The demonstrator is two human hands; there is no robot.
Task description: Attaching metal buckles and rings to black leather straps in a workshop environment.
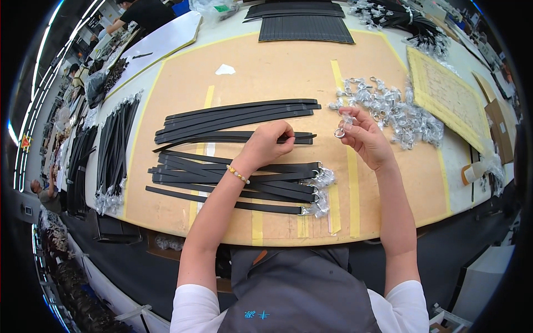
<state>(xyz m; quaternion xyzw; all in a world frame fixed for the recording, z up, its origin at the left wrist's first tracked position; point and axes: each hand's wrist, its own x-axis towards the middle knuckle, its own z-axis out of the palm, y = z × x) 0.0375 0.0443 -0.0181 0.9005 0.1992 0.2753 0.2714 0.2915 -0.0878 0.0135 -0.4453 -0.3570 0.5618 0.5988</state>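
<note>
My left hand (270, 145) is closed in a pinch on a black strap (222, 135), close to the strap's right end. Raised to the right of it, my right hand (365, 139) pinches a small metal ring clasp (339, 132) partly wrapped in clear plastic. Clasp and strap are apart. Beyond my left hand lies a row of plain black straps (239, 115). Nearer me, crossing straps (222, 176) have wrapped metal clasps (319, 194) at their right ends. A pile of loose wrapped clasps (388, 108) sits beyond my right hand.
A tan board (277, 66) edged with yellow tape covers the tabletop. Bundles of black straps (116, 144) hang along the left side. A flat stack of straps (305, 29) lies at the far edge. On the right are a yellow-edged panel (447, 91) and a tape roll (473, 173).
</note>
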